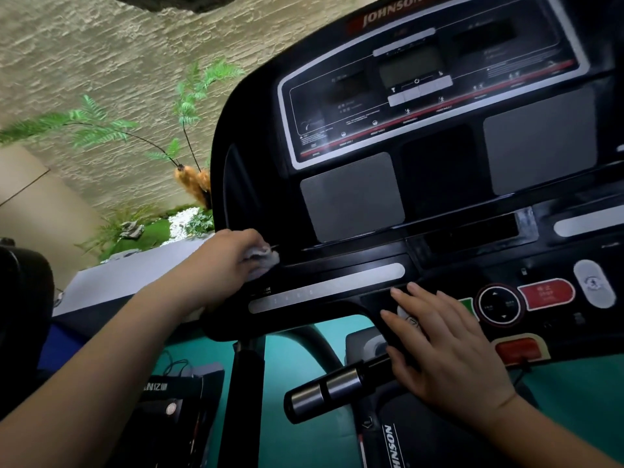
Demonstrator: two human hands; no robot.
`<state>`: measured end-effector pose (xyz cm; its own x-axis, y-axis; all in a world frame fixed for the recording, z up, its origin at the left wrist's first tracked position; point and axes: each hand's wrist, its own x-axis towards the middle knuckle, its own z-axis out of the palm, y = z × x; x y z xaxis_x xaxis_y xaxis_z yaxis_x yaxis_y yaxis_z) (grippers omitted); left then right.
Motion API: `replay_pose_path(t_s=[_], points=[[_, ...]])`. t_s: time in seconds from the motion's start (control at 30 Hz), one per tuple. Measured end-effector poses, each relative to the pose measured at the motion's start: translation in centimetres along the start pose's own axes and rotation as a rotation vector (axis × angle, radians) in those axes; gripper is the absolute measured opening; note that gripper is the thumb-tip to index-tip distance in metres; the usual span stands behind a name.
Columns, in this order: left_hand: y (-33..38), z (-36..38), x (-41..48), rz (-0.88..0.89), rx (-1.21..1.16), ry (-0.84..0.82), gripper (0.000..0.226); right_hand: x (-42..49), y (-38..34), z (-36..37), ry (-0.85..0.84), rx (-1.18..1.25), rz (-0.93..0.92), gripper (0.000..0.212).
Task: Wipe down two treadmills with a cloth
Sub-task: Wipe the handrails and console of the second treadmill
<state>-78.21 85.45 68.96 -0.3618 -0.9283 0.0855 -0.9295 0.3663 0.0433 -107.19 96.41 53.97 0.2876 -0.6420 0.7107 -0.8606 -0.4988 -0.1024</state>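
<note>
Upper left: rough, ridged beige stone-look wall (101,62) w/ feathery green fern fronds (98,126) on thin dark stems. Lower left: flat black unit (175,400) w/ white lettering, lying on smooth teal floor (297,366).

Left hand (233,261), centre-left of frame: fingers curled round a small crumpled white cloth (263,261), soft and bunched, pressed on the far left edge of the treadmill (439,170) console, just above the long rounded grey button strip (327,287). Console is glossy black plastic, curved outline, w/ matte grey rounded-square panels (351,197) and a silver-rimmed display.

Lower centre: cylindrical handlebar (324,393), black w/ two shiny metal sleeves.

Right hand (449,352), lower right of centre: fingers straight and spread, holding nothing, lying flat on the console's lower black edge where the handlebar joins. Just right of it: round black dial (499,304) w/ red ring, then a red rounded stop button (545,293).
</note>
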Motion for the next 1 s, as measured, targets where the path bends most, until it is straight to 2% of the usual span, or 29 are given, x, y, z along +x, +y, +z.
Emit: replay_pose_path(t_s=[0.07,0.13,0.33,0.47,0.73,1.0], points=[[2.0,0.3,-0.6,-0.019,-0.244,0.121,0.022,-0.1,0.0,0.1,0.0,-0.001,0.0,0.038],[3.8,2.0,-0.6,0.02,-0.245,0.198,0.028,-0.1,0.0,0.0,0.001,0.001,0.002,0.038],[5.2,4.4,0.9,-0.032,-0.14,0.186,0.03,-0.1,0.0,0.2,0.005,0.009,0.006,0.038],[6.0,4.3,1.4,0.042,-0.069,0.201,0.026,-0.1,-0.1,0.2,0.023,0.013,0.006,0.038],[12.0,4.6,4.4,0.212,-0.104,0.203,0.032,-0.2,0.0,0.1,0.021,0.003,-0.012,0.036],[18.3,4.3,9.3,0.394,-0.22,0.082,0.032,-0.3,-0.1,0.2,0.025,0.002,-0.008,0.036]])
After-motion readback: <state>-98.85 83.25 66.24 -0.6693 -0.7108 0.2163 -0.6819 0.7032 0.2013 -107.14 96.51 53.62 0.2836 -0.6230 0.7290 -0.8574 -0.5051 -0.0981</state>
